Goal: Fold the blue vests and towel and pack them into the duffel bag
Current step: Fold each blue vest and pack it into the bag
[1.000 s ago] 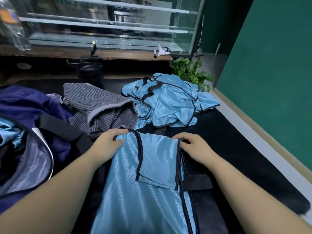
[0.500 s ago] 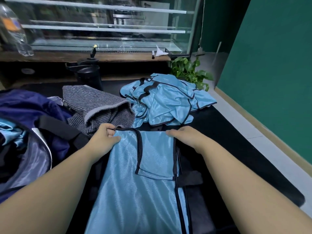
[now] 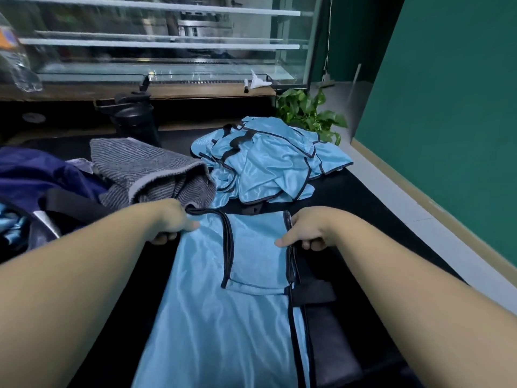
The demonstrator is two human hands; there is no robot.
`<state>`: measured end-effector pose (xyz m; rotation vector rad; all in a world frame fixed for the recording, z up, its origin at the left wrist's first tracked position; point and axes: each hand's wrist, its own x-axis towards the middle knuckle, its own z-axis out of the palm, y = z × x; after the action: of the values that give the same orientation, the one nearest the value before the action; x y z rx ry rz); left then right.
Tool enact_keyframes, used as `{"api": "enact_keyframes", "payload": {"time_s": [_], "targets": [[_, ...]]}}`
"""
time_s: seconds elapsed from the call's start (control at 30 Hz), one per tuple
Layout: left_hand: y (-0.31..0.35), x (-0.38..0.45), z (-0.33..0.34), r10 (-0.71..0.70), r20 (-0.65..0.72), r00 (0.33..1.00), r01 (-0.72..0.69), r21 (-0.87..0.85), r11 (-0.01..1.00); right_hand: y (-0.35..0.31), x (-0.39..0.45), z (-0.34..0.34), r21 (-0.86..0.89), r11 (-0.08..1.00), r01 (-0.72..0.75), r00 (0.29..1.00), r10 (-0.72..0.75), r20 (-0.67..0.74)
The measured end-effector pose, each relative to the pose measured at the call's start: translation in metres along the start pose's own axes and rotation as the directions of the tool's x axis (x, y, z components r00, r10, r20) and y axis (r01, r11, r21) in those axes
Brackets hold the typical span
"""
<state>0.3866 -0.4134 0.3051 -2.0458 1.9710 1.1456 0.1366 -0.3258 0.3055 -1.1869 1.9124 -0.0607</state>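
Head view: both hands grip the far end of the blue vest (image 3: 223,317).
Left hand (image 3: 173,222) and right hand (image 3: 310,231) each pinch one corner.

A glass display case (image 3: 167,37) is seen across the top of the frame. A clear plastic bottle (image 3: 14,60) stands at upper left, a black flask (image 3: 137,119) below the case, and a green plant (image 3: 307,113) at centre right.

Two bare forearms reach in from the bottom of the view, with no sleeves, gloves, watch or rings showing. The left hand (image 3: 170,222) and right hand (image 3: 310,231) are uncovered too.
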Motion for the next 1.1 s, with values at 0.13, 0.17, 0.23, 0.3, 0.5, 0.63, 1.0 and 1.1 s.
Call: {"api": "enact_keyframes", "payload": {"time_s": [0.13, 0.17, 0.23, 0.3, 0.5, 0.63, 1.0, 1.1], "targets": [[0.014, -0.005, -0.007, -0.102, 0.14, 0.985, 0.145, -0.348, 0.926, 0.002, -0.006, -0.015, 0.213, 0.977, -0.014, 0.998, 0.025, -0.052], [0.019, -0.004, -0.008, -0.087, 0.152, 0.984, 0.147, -0.447, 0.882, 0.001, -0.007, -0.019, 0.229, 0.973, 0.011, 0.995, 0.013, -0.101], [0.029, -0.004, -0.009, -0.033, 0.158, 0.987, 0.126, -0.627, 0.769, -0.003, -0.011, -0.028, 0.275, 0.958, 0.08, 0.979, -0.024, -0.201], [0.037, -0.011, -0.007, 0.033, 0.109, 0.993, 0.059, -0.741, 0.669, -0.008, -0.013, -0.036, 0.384, 0.908, 0.166, 0.955, -0.052, -0.291], [0.038, -0.016, 0.0, 0.245, -0.264, 0.933, -0.36, -0.703, 0.613, -0.006, -0.008, -0.046, 0.26, 0.872, 0.416, 0.804, -0.218, -0.554], [0.024, -0.03, 0.005, 0.354, -0.441, 0.825, -0.564, -0.61, 0.556, 0.011, -0.01, -0.04, 0.002, 0.85, 0.526, 0.622, -0.383, -0.683], [-0.069, -0.079, 0.052, 0.833, -0.048, 0.552, -0.796, 0.267, 0.543, 0.09, -0.065, 0.017, -0.321, 0.592, 0.739, 0.439, -0.785, -0.438], [-0.077, -0.082, 0.062, 0.821, 0.052, 0.569, -0.741, 0.465, 0.484, 0.107, -0.067, 0.028, -0.364, 0.632, 0.684, 0.531, -0.774, -0.346]]}}
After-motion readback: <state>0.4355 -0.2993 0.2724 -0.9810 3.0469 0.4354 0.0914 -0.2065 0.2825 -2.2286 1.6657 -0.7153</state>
